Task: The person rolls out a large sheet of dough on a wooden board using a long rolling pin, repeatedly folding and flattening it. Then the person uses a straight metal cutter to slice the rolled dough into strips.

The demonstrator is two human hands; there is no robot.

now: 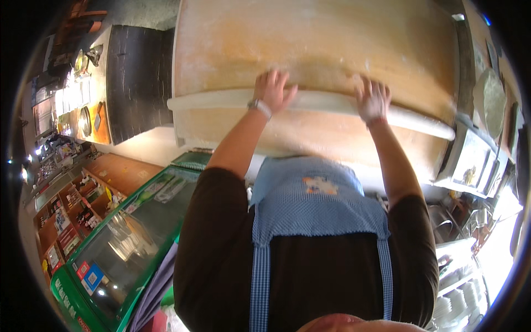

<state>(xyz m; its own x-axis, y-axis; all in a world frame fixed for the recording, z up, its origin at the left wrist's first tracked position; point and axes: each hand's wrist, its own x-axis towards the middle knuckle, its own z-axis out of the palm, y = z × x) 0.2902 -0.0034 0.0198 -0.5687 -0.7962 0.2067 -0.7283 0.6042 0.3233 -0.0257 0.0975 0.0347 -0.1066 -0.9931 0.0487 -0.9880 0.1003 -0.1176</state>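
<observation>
A long, pale cylindrical roll [327, 101] spans a floured wooden work board [290, 37] from side to side. Whether it is a bare rolling pin or one wrapped in dough, I cannot tell. My left hand [272, 91], with a watch or band at the wrist, rests palm down over the roll left of its middle. Farther right, my right hand [373, 99] lies on the same roll, its fingers spread and dusted white. Neither hand's fingers close around it. The board's near part lies between the roll and my blue checked apron [319, 203].
A dark table [139, 83] stands left of the board. At the lower left is a green-framed glass-topped chest [124, 236] beside wooden shelves [83, 207] of small goods. A round pale slab [489, 101] and a metal-framed case [473, 159] are at the right.
</observation>
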